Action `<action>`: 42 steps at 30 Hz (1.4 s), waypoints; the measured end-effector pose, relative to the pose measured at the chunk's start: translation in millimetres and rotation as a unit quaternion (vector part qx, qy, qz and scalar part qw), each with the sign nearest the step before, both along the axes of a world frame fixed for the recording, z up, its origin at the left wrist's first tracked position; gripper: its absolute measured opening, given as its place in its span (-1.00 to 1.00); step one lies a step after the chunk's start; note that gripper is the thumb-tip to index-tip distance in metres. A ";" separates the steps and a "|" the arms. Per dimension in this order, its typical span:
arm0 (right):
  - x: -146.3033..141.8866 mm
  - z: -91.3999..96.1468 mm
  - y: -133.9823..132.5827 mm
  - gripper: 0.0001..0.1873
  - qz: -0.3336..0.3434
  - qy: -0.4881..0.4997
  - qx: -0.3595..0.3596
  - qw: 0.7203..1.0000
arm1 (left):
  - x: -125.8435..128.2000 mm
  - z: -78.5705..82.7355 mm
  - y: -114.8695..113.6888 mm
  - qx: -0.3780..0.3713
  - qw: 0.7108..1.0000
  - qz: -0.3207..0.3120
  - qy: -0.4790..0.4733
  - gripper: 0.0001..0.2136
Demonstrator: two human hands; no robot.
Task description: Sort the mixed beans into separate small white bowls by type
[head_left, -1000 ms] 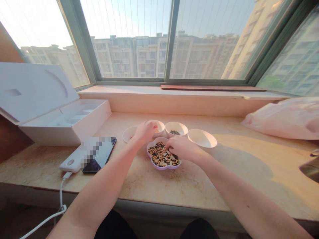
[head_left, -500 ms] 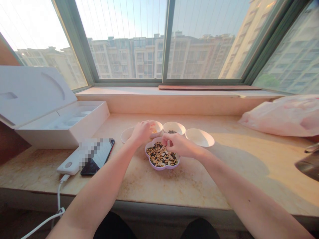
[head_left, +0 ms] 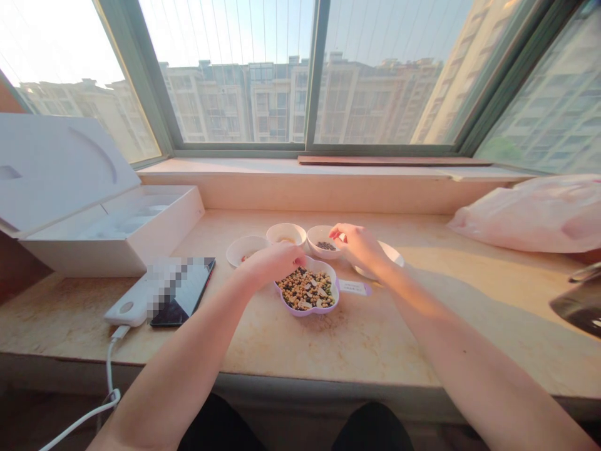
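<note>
A lilac flower-shaped bowl [head_left: 307,307] with a tab handle [head_left: 354,287] holds mixed yellow beans, black beans and pale flat pieces. Over its back left edge is my left hand [head_left: 277,262], fingers pinched together; anything between them is too small to make out. My right hand [head_left: 359,244] reaches to the right side of a white bowl [head_left: 315,252] with black beans [head_left: 325,245]. Its fingers are drawn together at the rim, and what they hold is hidden. Left of that stands another white bowl [head_left: 272,235] with a few yellowish bits.
One white dish [head_left: 232,252] at left holds something reddish; another white dish [head_left: 392,254] is partly behind my right wrist. Farther left lie a phone [head_left: 188,307], a white power bank with cable [head_left: 129,309] and an open white box [head_left: 164,213]. A plastic bag [head_left: 526,216] rests at right.
My left hand has come from the yellow-bean bowl to the lilac bowl. My right hand has gone from the lilac bowl up to the black-bean bowl, uncovering the tab handle.
</note>
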State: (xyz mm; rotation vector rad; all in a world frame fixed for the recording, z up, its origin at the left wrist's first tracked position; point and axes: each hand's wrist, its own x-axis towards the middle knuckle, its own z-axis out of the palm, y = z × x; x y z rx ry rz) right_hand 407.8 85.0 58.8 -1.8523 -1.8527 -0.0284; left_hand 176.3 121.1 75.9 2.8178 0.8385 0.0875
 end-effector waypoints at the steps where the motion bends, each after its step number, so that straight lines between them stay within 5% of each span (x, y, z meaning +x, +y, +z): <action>1: 1.5 -1.7 1.9 -0.78 -0.004 -0.009 0.002 1.000 | 0.4 -0.6 -1.3 -0.003 1.000 -0.003 0.010 -0.72; 18: -1.3 3.3 -3.9 -0.75 -0.031 -0.050 -0.015 0.998 | 10.5 -4.2 -18.5 -0.006 0.998 -0.026 0.048 -0.68; 29: -8.1 8.9 -13.3 -0.76 0.004 -0.039 -0.007 0.999 | 13.9 -14.5 -15.7 0.012 0.999 0.028 0.027 -0.73; 38: -29.9 24.7 -30.4 -0.76 0.027 -0.013 -0.072 0.997 | -3.2 12.6 -7.6 0.031 0.995 0.082 -0.053 -0.73; 42: -32.8 22.0 -32.7 -0.80 0.112 -0.016 -0.113 0.987 | -21.4 17.4 8.8 0.058 0.980 0.180 -0.057 -0.73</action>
